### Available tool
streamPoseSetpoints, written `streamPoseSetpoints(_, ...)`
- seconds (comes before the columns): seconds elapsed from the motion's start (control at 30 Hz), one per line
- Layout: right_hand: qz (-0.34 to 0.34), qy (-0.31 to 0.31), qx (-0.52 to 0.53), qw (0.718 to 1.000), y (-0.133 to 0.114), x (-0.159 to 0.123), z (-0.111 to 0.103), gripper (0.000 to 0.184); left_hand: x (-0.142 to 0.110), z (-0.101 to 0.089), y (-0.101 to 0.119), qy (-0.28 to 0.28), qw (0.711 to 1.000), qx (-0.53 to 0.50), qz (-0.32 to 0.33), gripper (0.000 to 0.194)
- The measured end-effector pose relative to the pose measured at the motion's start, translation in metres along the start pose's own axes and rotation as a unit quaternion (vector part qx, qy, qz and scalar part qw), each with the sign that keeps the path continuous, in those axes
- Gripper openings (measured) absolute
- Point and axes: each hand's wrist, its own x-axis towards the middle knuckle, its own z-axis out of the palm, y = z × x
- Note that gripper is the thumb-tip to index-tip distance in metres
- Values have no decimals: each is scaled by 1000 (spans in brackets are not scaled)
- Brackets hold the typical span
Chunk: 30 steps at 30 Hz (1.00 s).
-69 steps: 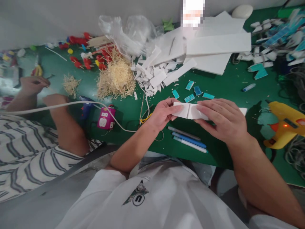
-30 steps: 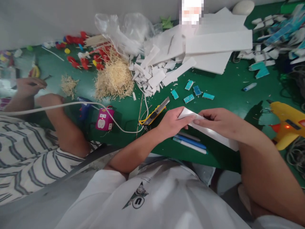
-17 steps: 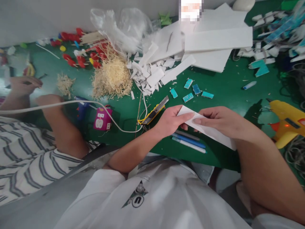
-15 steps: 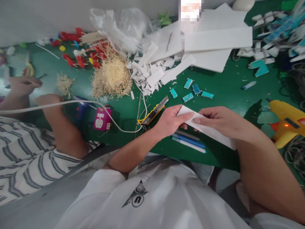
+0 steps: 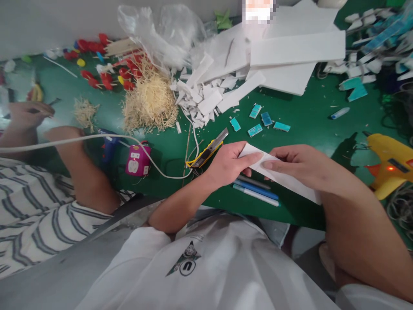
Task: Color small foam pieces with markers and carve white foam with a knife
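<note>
A long white strip (image 5: 301, 184), foam board or card by its look, is held above the near edge of the green table. My left hand (image 5: 229, 163) pinches its far left end, thumb on top. Close beside it, my right hand (image 5: 292, 165) grips the same strip with the thumb pressed on the upper face; fingers below are partly hidden. Under the strip lie a blue pen (image 5: 258, 189), a white pen (image 5: 256, 196) and a dark one. Left of my left hand rests a yellow-and-black utility knife (image 5: 209, 150). Small turquoise pieces (image 5: 254, 130) lie beyond my hands.
White foam scraps (image 5: 209, 97) and sheets (image 5: 297, 49) lie at the back, near a pile of thin sticks (image 5: 151, 101). A yellow glue gun (image 5: 392, 161) stands at right. A white cable (image 5: 161, 172) runs past a pink power socket (image 5: 138, 160). A co-worker's arm (image 5: 84, 172) is at left.
My hands keep the same grip on the white strip. The view has shifted very slightly; nothing on the table has visibly been moved.
</note>
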Motion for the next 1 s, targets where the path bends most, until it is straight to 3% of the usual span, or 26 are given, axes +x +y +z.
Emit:
streamPoseSetpoints(0.1, -12, 18, -6, 1000, 1, -5, -2, 59, 0, -9, 3, 47, 998, 6, 38, 55)
streamPoseSetpoints(0.2, 20, 46, 1, 999, 8, -11, -12, 65, 5, -30, 8, 150, 984, -11, 97, 55)
streamPoseSetpoints(0.27, 40, 77, 5, 996, 11, -12, -20, 70, 9, -41, 9, 235, 960, -29, 150, 49)
streamPoseSetpoints(0.3, 47, 90, -5, 995, 11, -12, -22, 69, 10, -44, 9, 249, 953, -26, 173, 48)
streamPoseSetpoints(0.4, 48, 137, -46, 988, 6, -7, -22, 59, 13, -42, 5, 190, 970, 6, 149, 43)
streamPoseSetpoints(0.53, 62, 163, -27, 984, -5, -6, -15, 44, 12, -38, 1, 169, 975, 48, 139, 42)
streamPoseSetpoints(0.63, 44, 264, -1, 964, -4, -11, -12, 32, 10, -40, -3, 138, 978, 86, 132, 37)
streamPoseSetpoints(0.73, 10, 428, 66, 901, 6, -11, -13, 26, 6, -41, -9, 115, 969, 158, 152, 31)
streamPoseSetpoints(0.83, -69, 586, 126, 798, 22, -4, -19, 26, 5, -39, -15, 105, 932, 278, 206, 25)
streamPoseSetpoints(0.87, -77, 643, 129, 751, 29, -1, -22, 30, 6, -39, -18, 99, 918, 312, 223, 25)
streamPoseSetpoints(0.93, -91, 694, 125, 703, 43, 7, -30, 39, 7, -38, -22, 87, 896, 357, 249, 25)
streamPoseSetpoints(1.0, -139, 707, 138, 679, 57, 16, -37, 42, 9, -38, -25, 79, 884, 377, 265, 26)
